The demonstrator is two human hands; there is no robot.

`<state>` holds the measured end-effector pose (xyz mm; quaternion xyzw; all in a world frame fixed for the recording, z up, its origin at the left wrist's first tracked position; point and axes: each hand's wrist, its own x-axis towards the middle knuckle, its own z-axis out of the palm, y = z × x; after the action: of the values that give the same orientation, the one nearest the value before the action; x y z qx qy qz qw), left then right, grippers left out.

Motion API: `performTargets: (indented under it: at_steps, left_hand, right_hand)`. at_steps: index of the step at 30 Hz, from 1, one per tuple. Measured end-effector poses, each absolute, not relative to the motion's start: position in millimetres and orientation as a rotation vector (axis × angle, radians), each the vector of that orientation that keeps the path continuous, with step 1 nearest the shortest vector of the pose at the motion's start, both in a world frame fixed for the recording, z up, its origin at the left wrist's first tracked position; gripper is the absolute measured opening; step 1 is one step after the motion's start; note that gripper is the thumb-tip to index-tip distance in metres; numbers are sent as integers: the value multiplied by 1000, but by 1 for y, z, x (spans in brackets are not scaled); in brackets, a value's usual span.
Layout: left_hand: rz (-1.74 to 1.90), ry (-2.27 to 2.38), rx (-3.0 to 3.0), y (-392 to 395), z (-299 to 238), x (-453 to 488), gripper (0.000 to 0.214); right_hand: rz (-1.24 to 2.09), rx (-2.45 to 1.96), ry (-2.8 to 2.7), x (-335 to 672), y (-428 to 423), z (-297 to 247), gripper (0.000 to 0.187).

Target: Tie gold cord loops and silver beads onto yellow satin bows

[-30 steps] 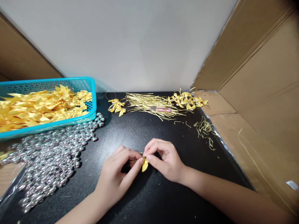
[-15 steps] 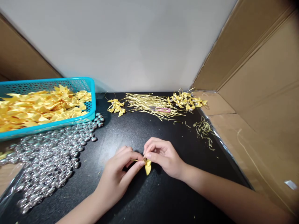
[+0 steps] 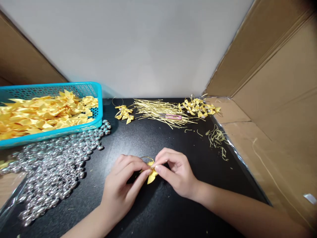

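Note:
Both of my hands meet over the black table (image 3: 158, 211), pinching one small yellow ribbon bow (image 3: 151, 177) between their fingertips. My left hand (image 3: 122, 186) grips it from the left with thumb and forefinger closed. My right hand (image 3: 174, 172) pinches it from the right. A thin gold thread loop (image 3: 146, 157) arches up from the bow between the hands. Whether a bead sits on the bow is hidden by my fingers.
A turquoise basket (image 3: 97, 99) full of yellow bows stands at the left. Silver beads (image 3: 54, 165) spread below it. At the back lie two finished bows (image 3: 123, 113), a bundle of gold threads (image 3: 158, 110) with a pink clip (image 3: 173, 116), and several more finished bows (image 3: 199, 107). Cardboard walls (image 3: 272, 82) flank both sides.
The bow has turned in my fingers and a gold thread loop now shows above it. My hands stay pinched together at nearly the same spot.

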<state>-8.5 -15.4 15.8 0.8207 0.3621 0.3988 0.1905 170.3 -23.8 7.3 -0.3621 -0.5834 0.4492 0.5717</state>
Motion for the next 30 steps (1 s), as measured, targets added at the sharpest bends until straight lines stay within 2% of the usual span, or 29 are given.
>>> performTargets:
  at_steps: [11,21,30]
  left_hand:
    - [1087,1070,2298,-18,13,-6,18]
    - [1081,1138,2289,-15,15,-4,13]
    - [1031,1080,2273,-15,12,-7,14]
  right_hand:
    - [708,-872,-1571,171,-27,7,14]
    - [936,-929,-1416,169,-25,2,13]
    - [856,-941,-1455,169,-25,4,13]
